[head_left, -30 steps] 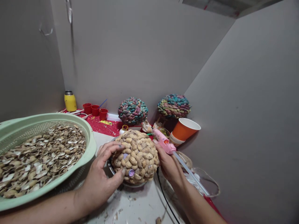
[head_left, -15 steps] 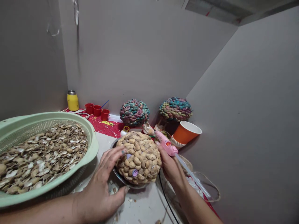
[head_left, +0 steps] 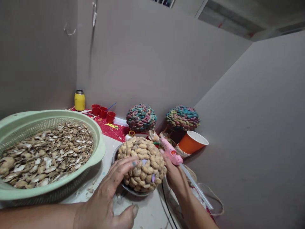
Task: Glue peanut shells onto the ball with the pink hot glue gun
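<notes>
A round ball covered in whole peanut shells sits in a shallow metal bowl, with two purple spots showing between the shells. My left hand lies with stretched fingers against the ball's left side, its thumb held apart from it. At the right of the ball, my right hand is closed around a pink glue gun, its nozzle towards the far left. A clear glue stick sticks out of the gun's rear. My right fingers are mostly hidden behind the ball.
A green colander full of broken shells stands at left. Two colourful balls sit against the wall. Orange paper cups, small red cups and a yellow bottle stand behind. A black cord crosses the table.
The ball has turned, its purple spots shifting right. My left fingers have moved right along it, and the left thumb has come away. The view has shifted slightly; the glue gun stays beside the ball.
</notes>
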Available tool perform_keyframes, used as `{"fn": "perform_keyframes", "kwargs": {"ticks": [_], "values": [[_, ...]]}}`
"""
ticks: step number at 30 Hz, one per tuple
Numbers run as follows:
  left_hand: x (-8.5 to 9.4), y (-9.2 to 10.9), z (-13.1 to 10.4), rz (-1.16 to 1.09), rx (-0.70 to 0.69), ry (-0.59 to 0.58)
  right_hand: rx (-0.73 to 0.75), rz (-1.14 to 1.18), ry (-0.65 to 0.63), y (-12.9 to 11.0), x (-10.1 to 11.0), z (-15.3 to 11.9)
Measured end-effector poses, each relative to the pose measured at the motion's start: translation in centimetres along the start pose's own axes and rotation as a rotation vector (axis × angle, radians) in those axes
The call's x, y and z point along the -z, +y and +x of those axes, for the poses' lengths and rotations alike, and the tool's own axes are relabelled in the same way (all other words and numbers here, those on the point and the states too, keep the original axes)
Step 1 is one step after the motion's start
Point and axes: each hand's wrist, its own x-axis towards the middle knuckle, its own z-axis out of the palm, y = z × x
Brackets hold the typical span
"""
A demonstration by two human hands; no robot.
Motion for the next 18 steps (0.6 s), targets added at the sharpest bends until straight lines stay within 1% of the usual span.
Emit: {"fn": "perform_keyframes", "kwargs": {"ticks": [6, 10, 14, 18], "values": [[-0.3, -0.3, 0.1, 0.034, -0.007, 0.029, -0.026, -0.007, -0.009, 0.1, -0.1, 0.1], [-0.2, -0.7, 0.1, 0.061, 0.025, 0.050, -0.018, -0.020, 0.046, 0.1, -0.1, 0.0], [0.1, -1.3, 0.1, 0.046, 0.053, 0.163, 0.011, -0.032, 0.114, 0.0, 0.0, 0.0], [0.8, -1.0, 0.5, -0.025, 0.093, 0.251, 0.068, -0.032, 0.159, -0.3, 0.1, 0.1]]}}
